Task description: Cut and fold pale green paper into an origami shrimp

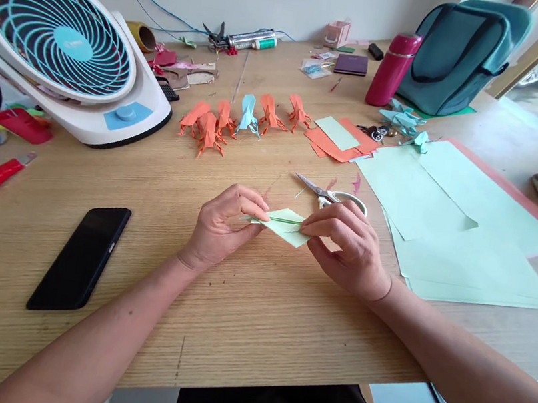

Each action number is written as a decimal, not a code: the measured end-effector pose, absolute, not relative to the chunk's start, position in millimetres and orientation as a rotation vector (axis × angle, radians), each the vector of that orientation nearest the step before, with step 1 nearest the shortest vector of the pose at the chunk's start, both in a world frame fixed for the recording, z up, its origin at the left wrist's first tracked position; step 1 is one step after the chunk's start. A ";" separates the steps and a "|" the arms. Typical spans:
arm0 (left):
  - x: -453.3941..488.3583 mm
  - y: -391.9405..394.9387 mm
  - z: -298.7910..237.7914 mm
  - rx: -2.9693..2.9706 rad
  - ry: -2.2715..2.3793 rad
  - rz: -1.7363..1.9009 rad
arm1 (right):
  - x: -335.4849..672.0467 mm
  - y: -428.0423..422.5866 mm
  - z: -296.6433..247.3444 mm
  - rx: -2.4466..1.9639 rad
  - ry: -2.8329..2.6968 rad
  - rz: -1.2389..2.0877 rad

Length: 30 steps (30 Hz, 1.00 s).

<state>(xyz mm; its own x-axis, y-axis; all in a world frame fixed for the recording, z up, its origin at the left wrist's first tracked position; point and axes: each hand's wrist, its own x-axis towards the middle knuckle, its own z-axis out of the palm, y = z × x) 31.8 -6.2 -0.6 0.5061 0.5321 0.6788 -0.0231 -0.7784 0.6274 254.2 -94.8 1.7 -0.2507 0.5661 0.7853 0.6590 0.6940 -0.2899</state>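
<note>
A small piece of folded light green paper, diamond-shaped with a dark slit along its upper part, is held over the wooden table. My left hand pinches its left corner between thumb and fingers. At the right corner, my right hand grips it the same way. The fingertips hide both ends of the paper. Just behind the right hand lie scissors with white handles, blades pointing left and partly covered by the fingers.
Orange origami figures and a light blue one stand farther back. Large pale green sheets lie at right, a phone at left. A white fan, a pink bottle and a teal bag stand behind.
</note>
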 end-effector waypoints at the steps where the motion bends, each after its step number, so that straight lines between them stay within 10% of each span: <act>1: 29.7 -6.0 -0.3 2.262 0.421 1.261 | 255.7 -95.2 1.8 -0.940 -1.970 -0.171; 16: 9.3 -33.0 -2.7 2.999 0.357 0.590 | 263.7 -125.2 -9.2 -0.973 -2.503 -0.343; 30: 24.1 -62.6 -12.3 3.113 0.223 0.761 | 260.7 -129.4 -10.6 -1.097 -2.499 -0.119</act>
<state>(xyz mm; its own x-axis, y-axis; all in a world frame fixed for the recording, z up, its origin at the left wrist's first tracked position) 24.1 -62.6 -12.3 0.8782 0.1176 0.4637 0.1513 -0.9878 -0.0360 260.7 -129.4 -10.6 -0.6079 0.6871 0.3979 0.7219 0.6870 -0.0835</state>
